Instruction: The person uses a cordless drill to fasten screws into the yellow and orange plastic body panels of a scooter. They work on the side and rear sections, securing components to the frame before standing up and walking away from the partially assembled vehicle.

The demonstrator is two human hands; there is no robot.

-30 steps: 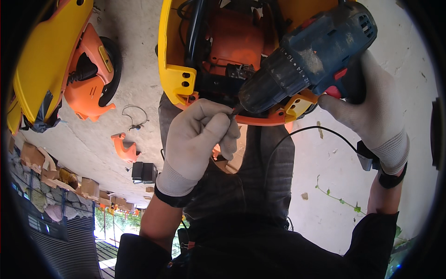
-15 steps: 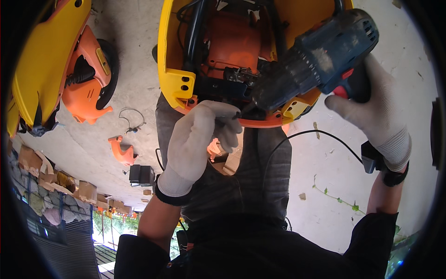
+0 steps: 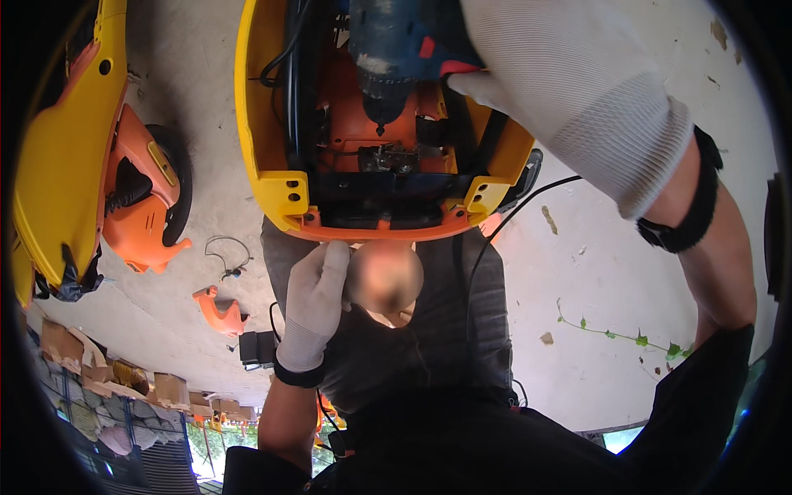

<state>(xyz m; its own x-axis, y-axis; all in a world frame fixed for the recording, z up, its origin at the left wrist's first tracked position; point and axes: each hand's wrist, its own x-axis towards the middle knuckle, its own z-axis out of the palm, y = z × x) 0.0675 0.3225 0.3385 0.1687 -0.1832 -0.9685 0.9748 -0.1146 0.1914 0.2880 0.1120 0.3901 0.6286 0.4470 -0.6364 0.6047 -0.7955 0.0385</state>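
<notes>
My right hand [image 3: 528, 91], in a pale knitted glove, grips a dark blue cordless drill [image 3: 384, 49] with a red trigger. The drill is over the open inside of a yellow plastic body shell [image 3: 268, 194], its chuck pointing back toward me. Beneath the chuck are an orange housing [image 3: 351, 115] and a metal latch-like mechanism [image 3: 392, 157]. My left hand [image 3: 318, 285], also gloved, is closed just below the shell's orange front rim [image 3: 384, 233]. What its fingers hold, if anything, is hidden. A round blurred patch lies beside that hand.
Another yellow shell [image 3: 62, 157] with orange parts [image 3: 140, 231] stands at the left. On the concrete floor lie a thin cable [image 3: 223, 252], a curved orange piece [image 3: 219, 313] and a black box [image 3: 257, 351]. Cardboard boxes [image 3: 169, 389] line the lower left. A black cable [image 3: 528, 202] runs from the shell's right.
The drill has swung left and farther away, its chuck now over the inside of the shell. My left hand has moved down from the bit to below the rim. The shell appears shifted left.
</notes>
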